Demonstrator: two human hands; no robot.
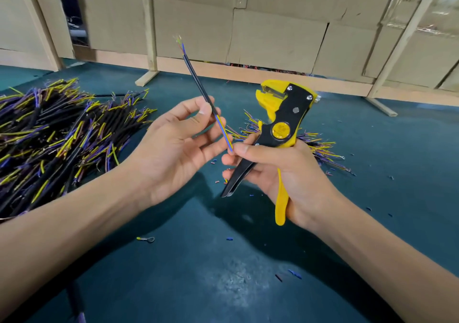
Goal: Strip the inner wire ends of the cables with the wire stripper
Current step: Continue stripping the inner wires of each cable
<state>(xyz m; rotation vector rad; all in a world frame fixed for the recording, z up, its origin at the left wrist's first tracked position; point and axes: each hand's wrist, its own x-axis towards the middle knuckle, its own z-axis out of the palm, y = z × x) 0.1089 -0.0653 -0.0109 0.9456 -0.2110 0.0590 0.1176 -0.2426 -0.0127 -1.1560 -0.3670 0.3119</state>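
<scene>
Teal mat point(223, 260), cardboard wall behind. Left hand point(173, 148) pinches cable point(198, 84), far end bared, pointing 11 o'clock. Right hand point(280, 171) grips wire stripper point(280, 124) and pinches cable's unstripped inner wires point(224, 134). Risk: thin wires splay or slip when fed to stripper head at 12 o'clock; uneven strip.

Black cable point(198, 84) w/ blue, yellow inner wires point(224, 134), yellow-black wire stripper point(280, 124), teal table point(223, 260)
</scene>
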